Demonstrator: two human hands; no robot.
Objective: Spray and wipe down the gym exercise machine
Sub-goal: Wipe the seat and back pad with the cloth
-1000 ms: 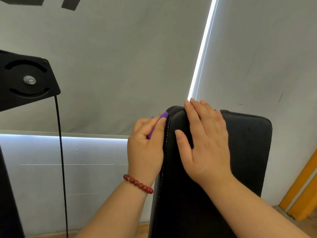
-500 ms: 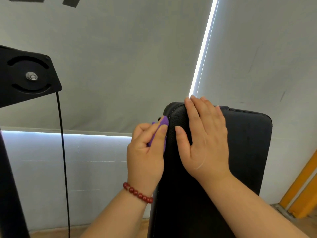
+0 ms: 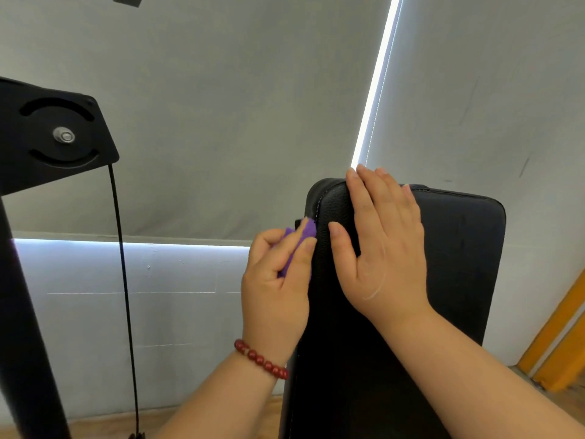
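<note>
Grey blinds (image 3: 221,122) hang behind a black padded backrest (image 3: 459,264), which is getting its left edge wiped.
Head view: the left hand (image 3: 278,280) is clamped on a bunched purple cloth (image 3: 304,231) and presses it against the side seam just below the top corner, probably because that narrow edge suits a bunched cloth. The right hand (image 3: 386,248) lies flat on the backrest's front, fingers straight, apparently bracing it against the push.
</note>
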